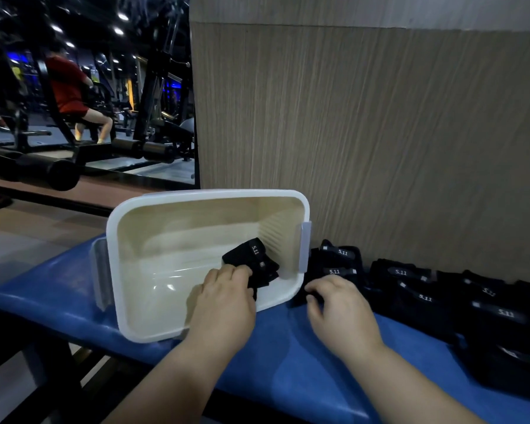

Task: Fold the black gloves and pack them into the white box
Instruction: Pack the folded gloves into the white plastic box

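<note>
A white box [129,301] stands on a blue padded bench [288,356], open at the top. A folded black glove [254,258] with a "5.11" tag lies inside at its right end. My left hand [224,298] reaches over the near rim and holds this glove with curled fingers. My right hand [340,307] is just right of the box, its curled fingertips on another black glove [337,264] lying on the bench. Several more black gloves [441,298] lie in a row further right.
A wood-grain panel [380,133] rises right behind the bench. To the left the floor drops away to gym machines, where a person in red [71,93] sits. The box has grey clip handles on both ends.
</note>
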A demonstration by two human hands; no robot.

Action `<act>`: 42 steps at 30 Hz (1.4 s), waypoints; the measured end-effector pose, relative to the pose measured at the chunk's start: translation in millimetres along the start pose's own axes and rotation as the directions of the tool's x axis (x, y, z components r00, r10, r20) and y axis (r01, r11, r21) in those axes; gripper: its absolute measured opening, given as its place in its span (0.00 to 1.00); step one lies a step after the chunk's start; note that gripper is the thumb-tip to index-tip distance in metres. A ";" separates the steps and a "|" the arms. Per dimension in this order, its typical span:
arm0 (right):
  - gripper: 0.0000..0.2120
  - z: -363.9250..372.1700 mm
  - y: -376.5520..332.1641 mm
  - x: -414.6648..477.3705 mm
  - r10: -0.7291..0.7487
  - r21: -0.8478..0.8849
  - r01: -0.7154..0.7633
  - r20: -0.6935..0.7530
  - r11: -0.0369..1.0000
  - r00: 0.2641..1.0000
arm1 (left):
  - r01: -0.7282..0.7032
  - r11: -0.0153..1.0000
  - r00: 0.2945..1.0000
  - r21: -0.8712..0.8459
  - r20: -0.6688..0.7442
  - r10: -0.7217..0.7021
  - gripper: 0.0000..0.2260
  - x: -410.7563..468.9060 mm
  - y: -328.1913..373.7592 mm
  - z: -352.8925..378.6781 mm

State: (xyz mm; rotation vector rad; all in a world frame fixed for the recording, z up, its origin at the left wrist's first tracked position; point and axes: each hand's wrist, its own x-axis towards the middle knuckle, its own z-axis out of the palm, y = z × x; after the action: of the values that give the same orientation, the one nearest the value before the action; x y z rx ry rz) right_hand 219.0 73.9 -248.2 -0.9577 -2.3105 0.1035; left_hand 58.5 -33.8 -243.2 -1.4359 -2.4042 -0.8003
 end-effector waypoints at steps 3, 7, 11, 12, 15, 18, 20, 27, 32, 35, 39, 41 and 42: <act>0.12 -9.4 17.4 0.9 0.062 -0.050 -0.062 0.000 0.997 0.998 | -0.114 0.991 0.993 -0.067 0.029 0.116 0.11 -10.2 20.1 7.2; 0.19 -13.5 36.2 4.0 0.118 -0.156 -0.108 0.060 0.982 0.991 | -0.200 0.970 0.952 -0.141 0.205 0.226 0.14 -15.7 39.8 29.1; 0.26 -13.3 44.8 7.9 0.220 -0.275 -0.163 0.193 0.948 0.956 | -0.213 0.969 0.934 -0.127 0.263 0.240 0.10 -14.9 51.1 39.8; 0.27 -13.0 45.8 8.8 0.230 -0.283 -0.165 0.214 0.945 0.949 | -0.217 0.968 0.932 -0.124 0.269 0.243 0.10 -14.5 52.9 41.5; 0.26 -12.3 48.3 11.7 0.231 -0.288 -0.161 0.228 0.944 0.946 | -0.188 0.970 0.931 -0.154 0.285 0.226 0.12 -13.1 61.0 47.4; 0.23 -12.0 55.7 17.4 0.260 -0.277 -0.202 0.191 0.939 0.947 | -0.115 0.977 0.938 -0.181 0.305 0.167 0.20 -11.3 74.8 54.3; 0.21 -10.9 61.7 20.7 0.282 -0.285 -0.219 0.202 0.933 0.938 | -0.072 0.985 0.940 -0.159 0.318 0.120 0.24 -9.2 83.8 59.1; 0.17 -3.4 66.3 23.8 0.269 -0.289 -0.207 0.192 0.935 0.944 | 0.006 0.998 0.938 -0.061 0.346 0.015 0.30 1.7 98.1 70.6; 0.14 -3.7 66.2 19.5 0.228 -0.292 -0.173 0.167 0.941 0.959 | 0.001 1.000 0.935 -0.022 0.356 0.007 0.25 -2.9 98.7 68.6; 0.14 -6.3 64.6 15.4 0.212 -0.301 -0.155 0.168 0.941 0.963 | -0.008 0.999 0.943 -0.045 0.332 0.022 0.23 -6.1 98.7 66.0; 0.16 -12.7 59.4 4.1 0.170 -0.335 -0.107 0.164 0.936 0.972 | -0.012 0.999 0.953 -0.036 0.303 0.023 0.21 -16.3 97.7 61.0; 0.16 -16.0 57.3 -1.2 0.128 -0.346 -0.063 0.166 0.936 0.978 | -0.006 1.000 0.955 -0.021 0.295 0.012 0.21 -22.1 96.4 57.4; 0.17 -17.5 57.2 -2.7 0.119 -0.338 -0.053 0.180 0.940 0.976 | -0.001 1.000 0.956 -0.022 0.293 0.008 0.21 -24.7 95.9 55.8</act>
State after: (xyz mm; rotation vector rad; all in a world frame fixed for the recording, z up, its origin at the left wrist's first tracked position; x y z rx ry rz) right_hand 265.6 111.2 -252.6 -1.2681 -2.5188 -0.1691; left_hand 158.2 14.8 -268.3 -1.6729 -2.6101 -0.6522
